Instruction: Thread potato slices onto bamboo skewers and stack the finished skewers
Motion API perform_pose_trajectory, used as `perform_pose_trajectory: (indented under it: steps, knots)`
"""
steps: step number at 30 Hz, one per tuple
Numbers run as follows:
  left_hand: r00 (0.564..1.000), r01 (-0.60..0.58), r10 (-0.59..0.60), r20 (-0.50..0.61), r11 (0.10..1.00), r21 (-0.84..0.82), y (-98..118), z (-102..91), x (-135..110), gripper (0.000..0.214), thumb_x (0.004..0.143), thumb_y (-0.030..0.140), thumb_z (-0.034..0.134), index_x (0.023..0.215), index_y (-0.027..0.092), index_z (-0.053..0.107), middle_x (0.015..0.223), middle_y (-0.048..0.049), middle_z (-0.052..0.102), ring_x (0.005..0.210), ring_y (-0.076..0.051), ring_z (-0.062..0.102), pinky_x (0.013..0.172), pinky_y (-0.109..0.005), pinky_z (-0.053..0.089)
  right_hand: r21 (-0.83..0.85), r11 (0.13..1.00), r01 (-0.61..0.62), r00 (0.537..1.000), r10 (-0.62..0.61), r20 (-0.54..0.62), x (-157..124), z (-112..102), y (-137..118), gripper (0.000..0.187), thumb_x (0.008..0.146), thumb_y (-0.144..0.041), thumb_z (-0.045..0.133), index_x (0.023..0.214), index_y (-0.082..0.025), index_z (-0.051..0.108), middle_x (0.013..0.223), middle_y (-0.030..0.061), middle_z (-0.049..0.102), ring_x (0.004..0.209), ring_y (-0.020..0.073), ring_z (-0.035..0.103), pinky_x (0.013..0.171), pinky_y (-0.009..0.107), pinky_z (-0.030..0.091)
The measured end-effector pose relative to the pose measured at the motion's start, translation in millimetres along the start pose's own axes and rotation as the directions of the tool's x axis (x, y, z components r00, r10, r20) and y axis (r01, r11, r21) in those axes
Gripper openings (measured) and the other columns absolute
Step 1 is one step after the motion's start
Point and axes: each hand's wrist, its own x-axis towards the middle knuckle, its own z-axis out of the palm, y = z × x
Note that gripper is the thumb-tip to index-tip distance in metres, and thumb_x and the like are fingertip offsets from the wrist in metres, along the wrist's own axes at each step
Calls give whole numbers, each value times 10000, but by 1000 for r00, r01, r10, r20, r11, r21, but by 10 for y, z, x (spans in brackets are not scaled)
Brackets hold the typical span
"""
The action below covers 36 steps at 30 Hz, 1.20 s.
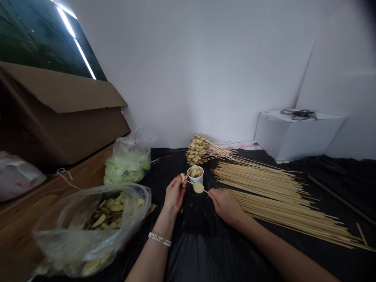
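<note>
My right hand [225, 205] is closed around a thin wooden skewer [206, 192] that points left. One round potato slice [199, 188] is threaded on it. At the skewer's left end, my left hand [175, 192] pinches another potato slice [182, 178]; whether the tip has pierced that slice I cannot tell. Just beyond the hands stands a white paper cup [199, 180] with potato slices inside. Behind the cup lies a pile of loaded potato skewers [196, 149], their bare sticks pointing right.
Bare skewers [258, 180] lie in two bundles at right on the black plastic sheet [194, 254]. At left are an open bag of potato slices [132, 223] and a bag of pale green vegetable [126, 166]. A cardboard box [73, 129] and white box [299, 135] stand behind.
</note>
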Motion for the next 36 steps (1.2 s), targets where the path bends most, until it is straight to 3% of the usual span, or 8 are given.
perform_pose_trajectory:
  steps: [10,18,26,33,36]
  knots:
    - [998,16,-17,53,1000,18,-19,5,-7,100,726,123,746,812,73,731,818,-115,736,547,-46,573,495,-112,479,-50,999,2,996,-7,-93,-32,-27,30,269,962,-179,369,847,-178,611,827,48,657,769,158,591,687,248,349]
    - [998,41,-46,50,995,91,3,-15,-11,126,721,115,747,830,56,732,800,-140,740,525,-53,577,489,-123,474,164,986,-15,1000,15,6,16,-54,95,249,929,-171,433,781,-184,633,761,17,671,738,147,606,663,230,358]
    - [996,62,-67,59,995,72,28,7,-32,118,752,99,716,860,55,731,821,-140,741,524,-49,577,483,-116,482,70,997,30,995,-23,-101,-15,-75,70,242,928,-159,401,819,-175,616,809,49,650,778,166,584,705,248,366]
    - [991,89,-97,90,993,83,29,5,-40,102,800,94,664,866,49,727,825,-137,734,537,-53,581,481,-115,488,308,951,-19,1000,14,19,5,-154,23,287,905,-150,435,649,-188,558,599,-21,595,593,121,548,610,221,342]
    - [990,95,-104,98,991,91,25,11,-45,101,789,104,682,864,52,726,838,-137,732,539,-50,579,480,-111,489,307,951,-26,999,33,-17,18,-151,40,257,891,-146,451,668,-185,572,622,-11,610,609,129,557,606,224,344]
